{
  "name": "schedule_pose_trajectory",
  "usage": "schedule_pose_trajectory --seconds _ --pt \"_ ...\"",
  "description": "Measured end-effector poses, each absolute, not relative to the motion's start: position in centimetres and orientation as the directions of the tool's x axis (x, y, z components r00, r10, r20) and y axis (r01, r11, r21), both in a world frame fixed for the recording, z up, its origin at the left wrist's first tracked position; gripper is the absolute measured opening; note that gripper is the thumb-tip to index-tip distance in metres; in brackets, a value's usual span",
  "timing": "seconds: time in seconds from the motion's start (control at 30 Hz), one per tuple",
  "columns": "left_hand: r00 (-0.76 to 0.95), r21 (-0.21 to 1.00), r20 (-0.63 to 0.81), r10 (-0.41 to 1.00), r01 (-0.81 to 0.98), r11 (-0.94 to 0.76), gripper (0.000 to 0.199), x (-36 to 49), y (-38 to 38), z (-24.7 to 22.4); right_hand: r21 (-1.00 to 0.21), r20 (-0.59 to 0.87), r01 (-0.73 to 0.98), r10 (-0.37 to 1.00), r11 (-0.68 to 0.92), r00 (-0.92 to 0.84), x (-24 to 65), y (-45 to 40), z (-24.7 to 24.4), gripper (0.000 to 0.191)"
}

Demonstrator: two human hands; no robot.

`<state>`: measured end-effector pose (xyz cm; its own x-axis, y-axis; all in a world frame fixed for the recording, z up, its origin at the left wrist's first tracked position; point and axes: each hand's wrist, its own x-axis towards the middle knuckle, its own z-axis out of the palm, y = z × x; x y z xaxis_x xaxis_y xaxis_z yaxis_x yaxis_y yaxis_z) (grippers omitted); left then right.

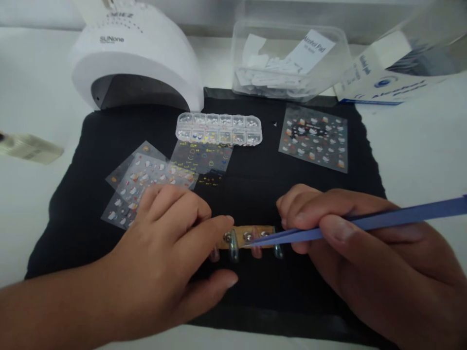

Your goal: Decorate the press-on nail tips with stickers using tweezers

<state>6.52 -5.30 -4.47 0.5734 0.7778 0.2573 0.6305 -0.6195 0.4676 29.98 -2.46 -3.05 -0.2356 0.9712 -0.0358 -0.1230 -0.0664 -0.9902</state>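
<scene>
A narrow wooden nail stand (239, 232) lies on the black cloth, with round metal studs and several glossy false nails along it. One greenish false nail (234, 247) and one pinkish false nail (257, 249) point toward me. My left hand (168, 243) holds the stand's left end, its index finger covering that end; the thumb is apart, below it. In my right hand (350, 238) are blue tweezers (379, 218), pinched between thumb and fingers. Their tip reaches over the stand, beside the pinkish nail; whether it grips anything is too small to tell.
A clear compartment case (219, 129) of small decorations lies beyond my hands. Sticker sheets (146, 175) overlap at left; another sticker sheet (314, 138) lies at right. Behind stand a white nail lamp (134, 53), a plastic box (292, 80) and an alcohol pad carton (383, 82). A bottle (32, 147) lies left.
</scene>
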Motion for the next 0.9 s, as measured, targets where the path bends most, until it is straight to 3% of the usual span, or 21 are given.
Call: schedule_pose_trajectory --seconds 0.4,0.9 --pt "0.566 0.461 0.263 0.782 0.638 -0.617 0.028 6.73 -5.3 -4.51 -0.993 -0.032 -0.102 0.966 -0.06 -0.257 30.04 -2.7 -3.33 0.01" --pt "0.569 0.438 0.315 0.76 0.623 -0.648 0.022 6.92 -5.1 -4.75 -0.995 -0.047 -0.075 0.988 -0.059 -0.148 29.43 -2.4 -3.14 0.006"
